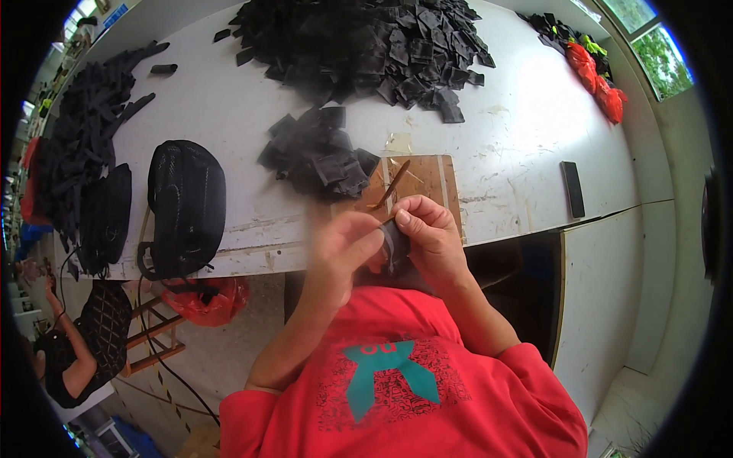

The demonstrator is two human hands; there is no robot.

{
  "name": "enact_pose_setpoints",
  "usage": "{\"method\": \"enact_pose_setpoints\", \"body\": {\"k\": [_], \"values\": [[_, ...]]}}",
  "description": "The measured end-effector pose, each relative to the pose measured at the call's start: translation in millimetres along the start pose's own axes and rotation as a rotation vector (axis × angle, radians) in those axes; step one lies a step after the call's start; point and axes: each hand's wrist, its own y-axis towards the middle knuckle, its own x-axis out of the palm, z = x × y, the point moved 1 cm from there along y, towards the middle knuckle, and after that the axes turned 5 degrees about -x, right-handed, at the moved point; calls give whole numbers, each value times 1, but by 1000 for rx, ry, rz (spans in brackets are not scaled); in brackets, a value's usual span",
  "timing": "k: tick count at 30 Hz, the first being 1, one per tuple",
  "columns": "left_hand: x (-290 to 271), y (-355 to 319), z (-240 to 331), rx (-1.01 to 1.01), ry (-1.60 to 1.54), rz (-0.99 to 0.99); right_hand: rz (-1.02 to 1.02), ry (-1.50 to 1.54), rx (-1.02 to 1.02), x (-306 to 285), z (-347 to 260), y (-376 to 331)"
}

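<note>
Between my hands, close to my red shirt, hangs a small dark piece of fabric (pixel 395 248) with a lighter grey stripe. My right hand (pixel 434 233) pinches its upper edge between thumb and forefinger. My left hand (pixel 345 248), slightly blurred, has its fingers closed at the fabric's left side. Just beyond my fingertips, a thin brown strip-like tool (pixel 395 183) slants over a wooden board (pixel 445 179) at the table's near edge. A smaller heap of black fabric pieces (pixel 317 156) partly covers the board's left side.
A large pile of black fabric pieces (pixel 366 49) covers the table's far middle. On the left lie black strips (pixel 84 114) and two black bags (pixel 187 206). A dark block (pixel 572 189) and red plastic bags (pixel 595 80) lie right. A co-worker's arm (pixel 76 343) shows at lower left.
</note>
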Motion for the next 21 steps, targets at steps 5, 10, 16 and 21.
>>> {"method": "enact_pose_setpoints", "body": {"k": [5,10,16,21], "values": [[-1,4,-3,-171,98,-23,11,40,-21,-7,0,-1],[2,6,-4,-130,187,74,143,-1126,-541,1,-6,-3],[8,10,-9,98,360,179,42,-1156,-781,10,-16,-17],[13,15,-20,607,1027,405,75,-1280,-916,10,-6,-9]]}}
